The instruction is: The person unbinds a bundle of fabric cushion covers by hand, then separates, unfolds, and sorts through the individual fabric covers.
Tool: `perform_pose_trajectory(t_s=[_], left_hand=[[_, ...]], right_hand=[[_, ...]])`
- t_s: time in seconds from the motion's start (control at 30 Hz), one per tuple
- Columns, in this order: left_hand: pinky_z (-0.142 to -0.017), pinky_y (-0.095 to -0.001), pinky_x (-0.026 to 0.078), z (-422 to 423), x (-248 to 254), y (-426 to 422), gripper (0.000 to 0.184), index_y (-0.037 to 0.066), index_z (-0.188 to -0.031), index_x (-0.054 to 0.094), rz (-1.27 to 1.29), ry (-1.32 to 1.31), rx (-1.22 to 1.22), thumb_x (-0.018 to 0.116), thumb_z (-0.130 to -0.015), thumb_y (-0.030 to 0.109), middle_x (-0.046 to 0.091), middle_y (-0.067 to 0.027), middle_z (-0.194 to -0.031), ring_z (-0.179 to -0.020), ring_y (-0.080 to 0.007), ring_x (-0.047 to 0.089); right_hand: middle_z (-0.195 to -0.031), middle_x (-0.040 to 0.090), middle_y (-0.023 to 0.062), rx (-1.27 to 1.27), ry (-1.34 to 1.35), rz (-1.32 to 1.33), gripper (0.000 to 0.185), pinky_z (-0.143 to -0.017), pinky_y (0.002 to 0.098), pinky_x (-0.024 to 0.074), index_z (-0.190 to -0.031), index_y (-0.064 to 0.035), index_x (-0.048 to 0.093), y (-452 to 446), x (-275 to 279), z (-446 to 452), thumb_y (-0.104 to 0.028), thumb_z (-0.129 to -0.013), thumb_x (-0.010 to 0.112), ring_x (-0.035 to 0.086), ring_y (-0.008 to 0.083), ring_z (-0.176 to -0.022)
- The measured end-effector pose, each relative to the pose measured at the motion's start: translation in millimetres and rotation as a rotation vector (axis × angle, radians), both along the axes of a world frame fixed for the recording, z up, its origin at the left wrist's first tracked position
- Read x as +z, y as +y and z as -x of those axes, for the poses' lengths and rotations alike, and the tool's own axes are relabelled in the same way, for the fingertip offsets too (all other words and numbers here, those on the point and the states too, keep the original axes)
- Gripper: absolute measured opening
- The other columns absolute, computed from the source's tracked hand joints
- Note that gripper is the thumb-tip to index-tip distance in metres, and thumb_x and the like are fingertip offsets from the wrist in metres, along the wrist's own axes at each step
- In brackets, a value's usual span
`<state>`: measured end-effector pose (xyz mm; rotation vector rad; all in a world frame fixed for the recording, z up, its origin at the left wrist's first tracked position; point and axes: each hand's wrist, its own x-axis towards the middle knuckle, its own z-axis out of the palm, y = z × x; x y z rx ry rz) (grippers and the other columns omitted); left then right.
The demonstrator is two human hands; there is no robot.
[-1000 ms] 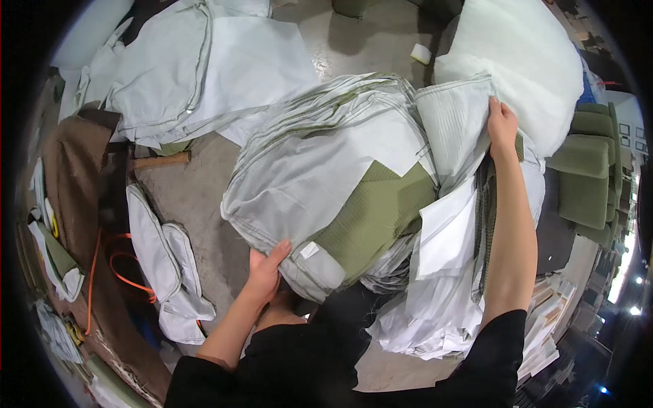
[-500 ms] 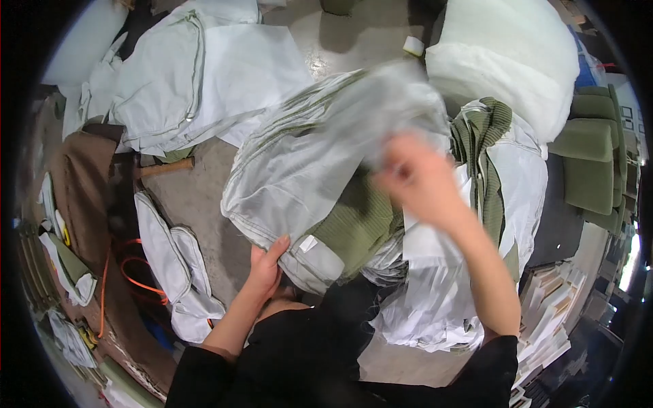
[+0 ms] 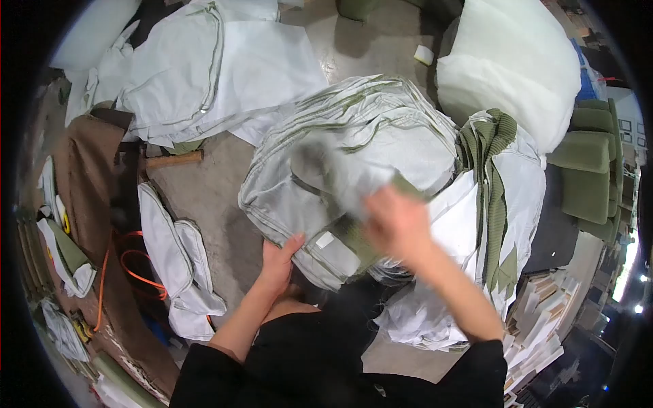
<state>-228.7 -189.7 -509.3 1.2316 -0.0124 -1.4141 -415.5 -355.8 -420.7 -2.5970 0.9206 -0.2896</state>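
Note:
A thick bundle of sewn fabric covers, white lining with green corded fabric showing, lies in front of me. My left hand is closed on the bundle's near left edge, thumb on top, beside a small white label. Over the middle of the bundle, my right hand is closed on a fold of a fabric cover, with white and green cloth blurred by motion around it. The right fingertips are partly smeared.
Green corded covers and white sheets hang at the right, below white padding. More white covers lie at the upper left. Green cushions, white-edged stacked pieces, brown cloth and an orange cord surround me.
My right hand has moved slightly left and down toward me, and the lifted cloth has swung from the bundle's far side to its left middle. My left hand keeps its hold on the edge.

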Motion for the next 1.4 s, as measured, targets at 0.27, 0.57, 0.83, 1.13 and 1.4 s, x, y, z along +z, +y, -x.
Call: perform_pose_trajectory(t_s=[0.27, 0.57, 0.83, 1.13, 1.4], left_hand=[[-0.101, -0.0353, 0.043, -3.4, -6.2, 4.3, 0.053, 0.002, -0.139, 0.043, -0.005, -0.037, -0.019, 0.064, -0.091, 0.011, 0.053, -0.0088, -0.136, -0.123, -0.0193, 0.051], [-0.078, -0.043, 0.052, 15.0, 98.8, -79.9, 0.059, -0.006, -0.122, 0.053, 0.309, -0.89, -0.467, 0.073, -0.081, 0.03, 0.067, -0.024, -0.093, -0.088, -0.0425, 0.065], [-0.094, -0.0367, 0.046, 53.2, 82.7, -87.9, 0.053, -0.008, -0.125, 0.051, 0.368, -0.501, -0.219, 0.069, -0.086, 0.023, 0.064, -0.0221, -0.117, -0.106, -0.0314, 0.064], [-0.086, -0.0343, 0.048, 50.8, 61.8, -80.9, 0.037, -0.011, -0.111, 0.058, 0.29, -0.475, -0.122, 0.068, -0.089, 0.016, 0.068, -0.017, -0.104, -0.095, -0.0206, 0.062], [-0.093, -0.034, 0.045, 54.0, 53.6, -79.1, 0.033, -0.007, -0.115, 0.059, 0.345, -0.459, -0.045, 0.066, -0.09, 0.013, 0.066, -0.0142, -0.111, -0.103, -0.0211, 0.061]], right_hand=[[-0.084, 0.056, 0.0072, 0.058, 0.071, -0.18, 0.039, -0.066, 0.0395, 0.0478, -0.094, -0.0137, 0.059, 93.9, 19.5, -13.1, -0.035, -0.069, 0.078, 0.061, 0.0264, -0.079], [-0.083, 0.07, 0.0173, -0.587, -0.373, -0.593, 0.033, -0.076, 0.0362, 0.0517, -0.107, 0.0058, 0.062, 37.2, 63.5, -26.3, -0.023, -0.092, 0.065, 0.068, 0.0266, -0.081], [-0.086, 0.064, 0.0031, -0.83, -0.635, -0.531, 0.029, -0.07, 0.0256, 0.0435, -0.1, 0.0043, 0.064, -1.1, 48.0, 11.1, -0.025, -0.098, 0.058, 0.052, 0.0087, -0.078], [-0.104, 0.061, 0.0086, -0.578, -0.388, -0.169, 0.034, -0.076, 0.0304, 0.0476, -0.118, -0.0047, 0.052, -25.8, 48.1, -18.9, -0.014, -0.088, 0.067, 0.061, 0.0203, -0.085], [-0.081, 0.061, 0.0163, -0.414, -0.311, -0.087, 0.03, -0.059, 0.0417, 0.0441, -0.112, -0.007, 0.05, -30.3, 57.4, -43.6, -0.013, -0.087, 0.066, 0.059, 0.0343, -0.061]])
